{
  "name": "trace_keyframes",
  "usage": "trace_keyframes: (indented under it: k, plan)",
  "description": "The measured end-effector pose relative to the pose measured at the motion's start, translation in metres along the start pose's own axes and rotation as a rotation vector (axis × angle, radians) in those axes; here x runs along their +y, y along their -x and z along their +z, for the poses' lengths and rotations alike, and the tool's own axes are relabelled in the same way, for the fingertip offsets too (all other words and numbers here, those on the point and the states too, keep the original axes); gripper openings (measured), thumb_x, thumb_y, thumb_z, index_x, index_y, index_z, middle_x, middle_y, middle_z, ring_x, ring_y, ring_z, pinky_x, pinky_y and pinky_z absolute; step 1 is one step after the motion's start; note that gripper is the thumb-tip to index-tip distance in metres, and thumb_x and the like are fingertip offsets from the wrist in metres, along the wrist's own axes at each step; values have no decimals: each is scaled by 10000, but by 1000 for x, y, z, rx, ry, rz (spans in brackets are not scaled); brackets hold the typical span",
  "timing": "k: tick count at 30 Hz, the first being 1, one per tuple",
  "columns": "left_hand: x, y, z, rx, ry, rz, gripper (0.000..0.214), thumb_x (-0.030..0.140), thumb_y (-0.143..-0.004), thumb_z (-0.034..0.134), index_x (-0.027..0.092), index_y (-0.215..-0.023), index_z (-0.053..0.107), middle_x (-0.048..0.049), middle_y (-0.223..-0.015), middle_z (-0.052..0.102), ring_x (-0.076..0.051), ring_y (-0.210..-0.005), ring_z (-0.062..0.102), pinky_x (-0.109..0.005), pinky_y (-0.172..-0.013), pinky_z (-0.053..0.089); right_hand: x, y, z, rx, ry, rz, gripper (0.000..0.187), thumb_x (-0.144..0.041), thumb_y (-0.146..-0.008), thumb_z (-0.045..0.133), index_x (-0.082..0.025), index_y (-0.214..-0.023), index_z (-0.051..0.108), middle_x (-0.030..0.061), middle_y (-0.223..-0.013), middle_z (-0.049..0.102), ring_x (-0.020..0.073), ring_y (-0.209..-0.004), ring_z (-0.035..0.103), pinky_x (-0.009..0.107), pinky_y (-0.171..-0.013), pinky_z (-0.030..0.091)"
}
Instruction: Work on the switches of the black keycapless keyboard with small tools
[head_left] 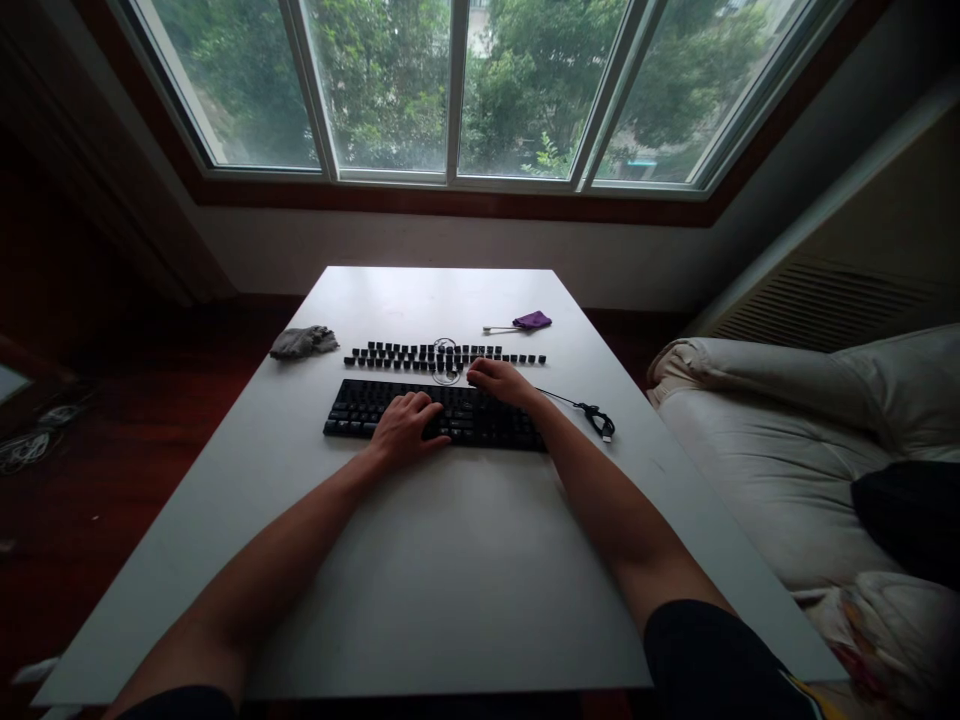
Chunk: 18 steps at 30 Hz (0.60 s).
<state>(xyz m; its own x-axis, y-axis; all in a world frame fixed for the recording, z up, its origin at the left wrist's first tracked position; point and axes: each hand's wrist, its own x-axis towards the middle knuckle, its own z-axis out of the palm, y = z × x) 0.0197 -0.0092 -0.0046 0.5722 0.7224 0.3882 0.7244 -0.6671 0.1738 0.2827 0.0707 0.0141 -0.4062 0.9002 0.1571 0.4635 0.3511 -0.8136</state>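
A black keyboard [352, 410] lies on the white table, with its coiled cable [598, 420] to the right. My left hand [405, 425] rests on the keyboard's middle, thumb held apart from the fingers. Over the keyboard's far edge, my right hand [496, 380] has its fingertips pinched together; whatever is between them is too small to make out. Just beyond the keyboard stand rows of loose black keycaps [382, 357]. A thin wire loop [445, 378] lies among the keycaps, close to my right fingertips.
On the white table [450, 560], a crumpled grey cloth [304, 342] lies at the left edge. A small purple pouch [532, 320] and a thin stick-like tool [499, 329] are at the back right. A pale sofa [750, 470] stands right of the table, and a window is ahead.
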Motion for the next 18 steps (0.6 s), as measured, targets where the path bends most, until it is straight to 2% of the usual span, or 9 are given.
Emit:
trace_keyframes:
  k: [4,10,14,18]
  plan:
    - [1,0,-1,-8,3,-7,504,541,-818,698,249,-1221,618,-94,-1110,593,-279,-1011,545,-436,-889,431,8,-3,4,-10,-9,66,413,-586,-890,530,-183,-913,619,-3,-684,616,136,-592,533,252,-583,410]
    - [0,1,-1,-5,11,-6,508,548,-825,688,238,-1221,617,-96,-1117,590,-276,-1011,541,-437,-898,436,-2,0,3,-161,-48,49,420,-589,-875,563,-179,-933,630,-14,-672,597,131,-583,512,248,-573,403]
    - [0,1,-1,1,19,-10,499,552,-828,683,239,-1212,621,-94,-1119,588,-275,-1017,541,-432,-901,435,-23,9,1,-189,124,-84,347,-496,-890,594,-173,-964,698,1,-707,635,133,-638,527,246,-624,385]
    - [-1,0,0,-3,18,-9,513,566,-826,682,234,-1213,623,-96,-1123,589,-276,-1018,539,-431,-904,432,-44,19,-4,-262,326,-211,200,-285,-850,631,-200,-988,749,13,-792,693,134,-686,555,242,-656,364]
